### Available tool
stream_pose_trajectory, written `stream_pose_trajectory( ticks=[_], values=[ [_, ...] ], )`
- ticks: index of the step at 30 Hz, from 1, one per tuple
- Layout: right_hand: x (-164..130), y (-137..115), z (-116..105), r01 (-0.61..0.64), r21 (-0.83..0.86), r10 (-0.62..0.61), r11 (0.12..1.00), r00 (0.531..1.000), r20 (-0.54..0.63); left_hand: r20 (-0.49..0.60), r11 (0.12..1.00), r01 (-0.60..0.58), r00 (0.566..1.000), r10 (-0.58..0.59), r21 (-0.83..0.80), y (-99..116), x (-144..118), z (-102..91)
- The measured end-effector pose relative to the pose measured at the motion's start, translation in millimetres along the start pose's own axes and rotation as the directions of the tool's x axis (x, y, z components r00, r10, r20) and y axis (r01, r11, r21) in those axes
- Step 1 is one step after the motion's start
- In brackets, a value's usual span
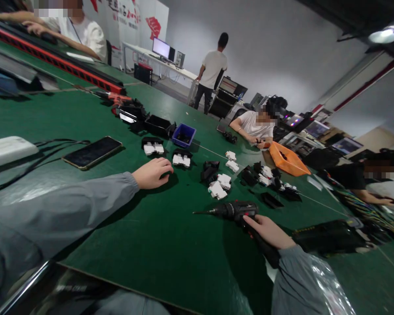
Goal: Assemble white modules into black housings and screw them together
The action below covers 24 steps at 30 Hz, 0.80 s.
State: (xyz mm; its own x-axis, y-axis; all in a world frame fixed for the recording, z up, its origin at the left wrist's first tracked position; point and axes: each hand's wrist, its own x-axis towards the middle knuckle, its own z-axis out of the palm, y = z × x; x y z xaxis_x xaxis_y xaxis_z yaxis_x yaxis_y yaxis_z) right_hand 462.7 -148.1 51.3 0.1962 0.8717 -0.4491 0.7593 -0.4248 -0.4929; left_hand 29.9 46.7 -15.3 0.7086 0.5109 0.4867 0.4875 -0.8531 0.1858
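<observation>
In the head view, my right hand [268,229] is wrapped round the grip of a black cordless drill [236,210]. Its thin bit points left over the green table. My left hand [153,173] rests by the tabletop with curled fingers parted, and nothing shows in it. Just beyond the left hand sit two black-and-white parts [181,159], side by side. More white parts [218,189] and black pieces [210,170] lie between the hands, past the drill's tip. A blue bin [184,134] with small dark contents stands behind them.
An orange bin [287,159] stands at the far side, near a seated person [254,124]. On the left lie a phone [92,152], a white box [9,151] with a black cable, and a red-and-black drill [118,99]. A dark, bulky object [328,236] lies right of my right hand.
</observation>
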Motion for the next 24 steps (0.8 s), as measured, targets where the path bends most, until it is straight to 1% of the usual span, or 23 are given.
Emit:
stream_pose_trajectory(
  ticks=[2,4,7,10,12,13,14,15,16,18,19,20,21,22,23,24],
  values=[
    [-1,4,-9,0.031,-0.171,-0.046,0.985,0.995,-0.086,0.009,1.000,-0.002,1.000,0.002,0.002,0,0,-0.3],
    [-2,8,-15,0.027,-0.260,-0.060,0.965,0.991,-0.120,0.019,1.000,-0.002,1.000,0.002,0.013,1,0,-0.8],
    [-3,13,-19,-0.014,-0.298,-0.041,0.954,0.983,-0.178,0.041,0.999,-0.009,0.999,0.008,0.033,2,0,-1.0],
    [-4,16,-18,-0.053,-0.330,-0.036,0.942,0.966,-0.258,0.050,0.999,-0.014,0.999,0.012,0.048,3,0,-0.2],
    [-5,17,-15,-0.080,-0.373,-0.047,0.924,0.947,-0.319,0.049,0.999,-0.012,0.999,0.010,0.049,3,0,0.3],
    [-5,16,-13,-0.091,-0.398,-0.066,0.913,0.929,-0.364,0.050,0.999,-0.011,0.999,0.008,0.047,3,0,0.4],
    [-4,14,-10,-0.097,-0.421,-0.102,0.902,0.900,-0.424,0.051,0.999,-0.008,0.999,0.006,0.043,3,1,0.4],
    [-3,11,-5,-0.093,-0.435,-0.153,0.895,0.854,-0.498,0.052,0.999,-0.006,0.999,0.004,0.038,3,0,0.4],
    [-1,6,0,-0.078,-0.440,-0.217,0.894,0.786,-0.579,0.053,0.999,-0.004,0.999,0.003,0.035,4,0,0.3],
    [3,-7,15,0.002,-0.444,-0.353,0.896,0.609,-0.710,0.049,1.000,-0.006,0.999,0.004,0.028,4,0,0.2],
    [5,-17,25,0.058,-0.451,-0.412,0.891,0.522,-0.747,0.044,1.000,-0.008,0.999,0.007,0.023,4,0,0.2],
    [7,-28,36,0.124,-0.471,-0.470,0.873,0.470,-0.747,0.037,1.000,-0.010,0.999,0.010,0.016,3,0,0.4],
    [8,-40,49,0.191,-0.497,-0.525,0.847,0.458,-0.718,0.032,1.000,-0.014,0.999,0.013,0.007,3,0,0.6],
    [8,-53,61,0.243,-0.523,-0.572,0.817,0.463,-0.678,0.029,1.000,-0.018,0.999,0.018,-0.001,3,-1,0.9],
    [8,-68,74,0.273,-0.542,-0.599,0.795,0.497,-0.628,0.028,1.000,-0.022,0.999,0.022,-0.012,2,-1,1.1],
    [8,-83,87,0.288,-0.553,-0.613,0.782,0.515,-0.599,0.026,0.999,-0.026,0.999,0.026,-0.026,2,-1,1.3]
  ],
)
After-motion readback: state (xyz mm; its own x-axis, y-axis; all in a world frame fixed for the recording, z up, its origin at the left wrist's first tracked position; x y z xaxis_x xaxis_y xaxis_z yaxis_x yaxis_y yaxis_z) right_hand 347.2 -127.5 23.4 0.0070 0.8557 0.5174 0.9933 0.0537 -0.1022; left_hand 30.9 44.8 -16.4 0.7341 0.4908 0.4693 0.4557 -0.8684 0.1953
